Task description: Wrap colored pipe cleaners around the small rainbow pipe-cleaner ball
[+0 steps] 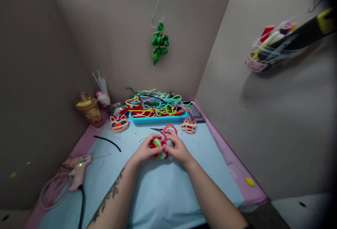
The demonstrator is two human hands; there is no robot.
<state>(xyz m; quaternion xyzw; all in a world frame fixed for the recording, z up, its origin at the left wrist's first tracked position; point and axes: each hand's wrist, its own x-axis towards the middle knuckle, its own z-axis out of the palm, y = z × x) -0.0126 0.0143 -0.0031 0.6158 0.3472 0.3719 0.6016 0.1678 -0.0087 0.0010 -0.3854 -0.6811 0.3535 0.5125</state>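
The rainbow-striped chenille piece (161,156) sits at the centre of the clock, raised between the two hands over the pale blue table cover (163,190). The left hand (146,149) grasps its left side, the thumb along the near face and the fingers curled behind. The right hand (179,149) closes in at three o'clock, thumb and fingers pinching around a bright pink chenille stem (170,125) that loops up towards one o'clock. The fingers cover much of the join, so I cannot tell whether the stem is fixed to the piece or only laid against it.

The striped piece looks light, soft and squashable, best cradled by its sides without crushing the pile. The stem probably bends easily and keeps its bend; it should grip well near the join, though its cut end may prick.

Scissors (156,129) lie just beyond the hands at twelve o'clock, and past them a blue tray (158,119) heaped with coloured stems. Pale lion-like heads rest at ten o'clock (119,124) and two o'clock (189,127). A black stem (108,140) lies at nine, and a pink glue gun (79,174), its green light lit, between eight and nine.
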